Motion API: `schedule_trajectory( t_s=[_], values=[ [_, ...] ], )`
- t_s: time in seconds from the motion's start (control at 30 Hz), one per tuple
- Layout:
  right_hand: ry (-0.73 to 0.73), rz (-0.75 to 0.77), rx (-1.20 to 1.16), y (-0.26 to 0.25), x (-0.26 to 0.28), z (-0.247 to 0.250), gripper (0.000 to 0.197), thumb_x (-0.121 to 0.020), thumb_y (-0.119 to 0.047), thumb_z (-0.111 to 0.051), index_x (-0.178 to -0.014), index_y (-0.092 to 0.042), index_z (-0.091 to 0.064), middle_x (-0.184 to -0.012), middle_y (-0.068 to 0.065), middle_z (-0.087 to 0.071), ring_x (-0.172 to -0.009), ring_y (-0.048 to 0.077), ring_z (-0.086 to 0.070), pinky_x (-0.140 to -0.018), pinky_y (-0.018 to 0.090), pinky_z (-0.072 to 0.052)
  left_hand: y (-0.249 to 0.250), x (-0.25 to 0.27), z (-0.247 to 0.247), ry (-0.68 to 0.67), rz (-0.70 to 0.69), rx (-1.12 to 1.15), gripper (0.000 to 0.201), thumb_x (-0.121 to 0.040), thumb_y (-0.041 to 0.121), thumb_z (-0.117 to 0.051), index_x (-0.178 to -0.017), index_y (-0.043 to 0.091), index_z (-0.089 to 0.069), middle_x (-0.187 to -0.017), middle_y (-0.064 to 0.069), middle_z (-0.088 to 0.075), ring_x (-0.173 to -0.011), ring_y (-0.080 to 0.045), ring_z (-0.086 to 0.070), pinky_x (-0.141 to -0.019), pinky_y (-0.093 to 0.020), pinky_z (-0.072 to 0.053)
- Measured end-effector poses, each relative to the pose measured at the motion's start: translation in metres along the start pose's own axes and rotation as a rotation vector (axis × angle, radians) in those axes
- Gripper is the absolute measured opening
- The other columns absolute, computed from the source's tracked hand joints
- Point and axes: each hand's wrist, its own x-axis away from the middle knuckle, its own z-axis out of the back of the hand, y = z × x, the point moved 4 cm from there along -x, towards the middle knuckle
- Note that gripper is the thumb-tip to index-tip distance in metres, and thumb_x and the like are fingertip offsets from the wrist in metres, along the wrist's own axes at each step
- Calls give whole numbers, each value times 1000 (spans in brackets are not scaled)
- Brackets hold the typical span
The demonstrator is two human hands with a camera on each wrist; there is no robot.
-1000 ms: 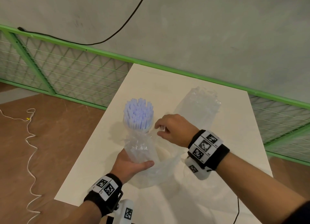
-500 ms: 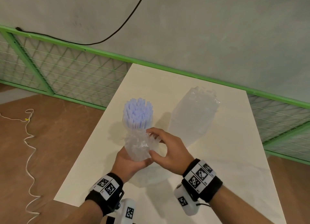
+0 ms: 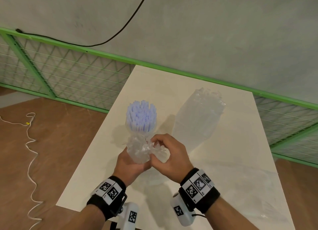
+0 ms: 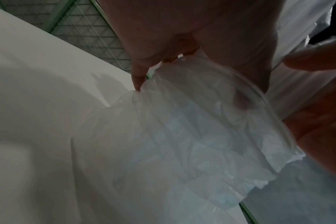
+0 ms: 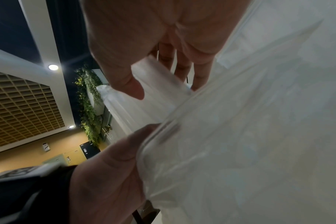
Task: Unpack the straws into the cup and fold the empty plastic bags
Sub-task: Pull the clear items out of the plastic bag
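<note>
A bundle of pale blue straws [image 3: 141, 116] stands upright over the white table [image 3: 223, 169]. Its lower part is wrapped in a crumpled clear plastic bag [image 3: 138, 149]. My left hand [image 3: 132, 164] grips from below a clear cup [image 4: 259, 106] with the bag [image 4: 182, 136] bunched at its rim. My right hand [image 3: 157, 144] is pressed against the left and pinches a fold of the bag [image 5: 159, 84] between thumb and fingers, next to the cup rim [image 5: 163, 130]. How deep the straws sit in the cup is hidden by plastic.
A second clear plastic bag [image 3: 197, 121] lies on the table's far right half. A green mesh fence [image 3: 68, 78] runs behind the table. A white cord [image 3: 31, 143] trails on the brown floor to the left, past the table's left edge.
My right hand came down and in from the right of the straws to meet my left hand. The loose bag that hung towards the table is now gathered tight under the straws.
</note>
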Motion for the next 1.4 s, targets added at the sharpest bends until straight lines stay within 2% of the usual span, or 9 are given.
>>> schedule_trajectory(
  t_s=[0.17,0.3,0.43,0.57,0.73,0.83,1.1,1.3,1.4],
  values=[
    [57,29,6,2,-1,0,23,-70,2,-72,-87,-10,-62,-91,-6,-62,-86,5,-59,-77,14,-42,1,1,-3,-14,9,10,60,-60,2,-90,-113,16,-66,-105,-2,-74,-100,-16,-70,-82,-27,-56],
    [11,-41,-30,5,0,-2,28,-76,-3,-70,-97,-17,-59,-89,-9,-65,-84,11,-62,-77,21,-47,3,1,-2,-12,11,-16,57,-58,11,-89,-111,16,-66,-104,-3,-74,-99,-16,-71,-87,-34,-55],
    [45,66,58,3,2,-4,30,-79,-7,-63,-105,-20,-60,-94,-7,-57,-88,7,-57,-79,18,-45,2,0,-3,2,20,-51,58,-58,12,-91,-110,21,-66,-103,-1,-75,-98,-16,-71,-89,-39,-56],
    [80,82,112,11,2,-4,11,-89,-14,-60,-100,-13,-62,-98,-4,-60,-89,2,-56,-79,12,-43,0,-1,-2,24,21,-103,61,-55,16,-93,-109,24,-66,-101,2,-75,-96,-14,-71,-88,-37,-56],
    [93,11,142,15,-6,12,22,-95,-23,-64,-116,-26,-58,-99,-7,-71,-91,5,-67,-79,14,-51,1,0,2,25,36,-134,65,-48,34,-88,-109,23,-66,-98,4,-74,-91,-8,-70,-80,-25,-55],
    [127,-2,106,19,-9,26,22,-94,-21,-65,-115,-21,-64,-96,-9,-70,-94,4,-68,-82,20,-54,1,0,3,35,42,-143,62,-52,26,-90,-109,22,-66,-97,9,-74,-90,-5,-69,-76,-19,-53],
    [81,-62,179,31,-14,43,21,-83,-17,-78,-103,-15,-72,-97,-8,-73,-90,3,-65,-82,6,-44,4,1,-3,14,4,-151,58,-65,3,-88,-114,26,-67,-100,18,-73,-93,-2,-68,-79,-13,-53],
    [311,-31,-40,-9,-49,110,25,-81,-10,-78,-104,-16,-71,-88,2,-75,-81,17,-73,-79,38,-60,4,2,-4,-3,11,-112,60,-62,9,-90,-114,27,-67,-102,16,-73,-96,-5,-69,-81,-18,-52],
    [481,31,-170,-37,-73,162,24,-82,-2,-75,-105,-6,-68,-83,6,-75,-72,28,-73,-69,40,-60,1,1,-3,-6,31,-102,64,-53,28,-88,-113,30,-67,-104,11,-74,-99,-10,-69,-88,-28,-53]
  ],
)
